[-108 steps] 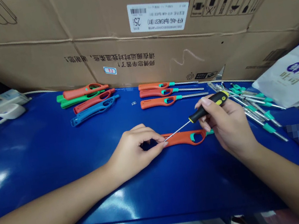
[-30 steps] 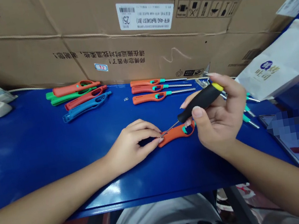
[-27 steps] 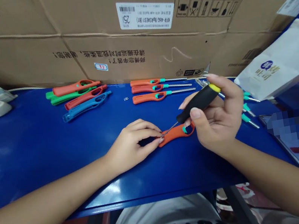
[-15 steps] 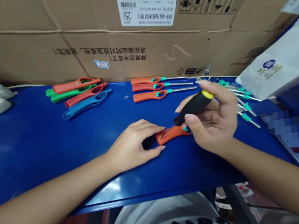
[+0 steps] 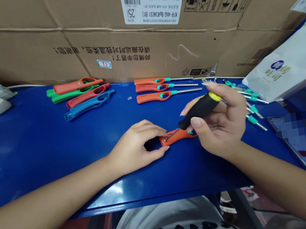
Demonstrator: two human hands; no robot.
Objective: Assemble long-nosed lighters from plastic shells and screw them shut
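An orange lighter body (image 5: 176,136) lies on the blue table (image 5: 44,148) in front of me. My left hand (image 5: 137,145) pinches its left end between thumb and fingers. My right hand (image 5: 221,122) grips a screwdriver (image 5: 199,109) with a black handle and yellow cap, held at a slant. Its thin metal tip rests on the orange body near the left hand's fingertips. The right part of the orange body is hidden behind my right hand.
Three orange lighters with teal triggers (image 5: 163,88) lie in a row at the back. Orange, green, red and blue handle shells (image 5: 82,96) sit back left. Several metal tubes with teal ends (image 5: 249,104) lie right, beside a white bag (image 5: 291,64). Cardboard boxes (image 5: 139,31) wall the back.
The orange body has slid a little left toward my left hand, and the screwdriver tip has moved onto its left end. My right hand has come lower and closer.
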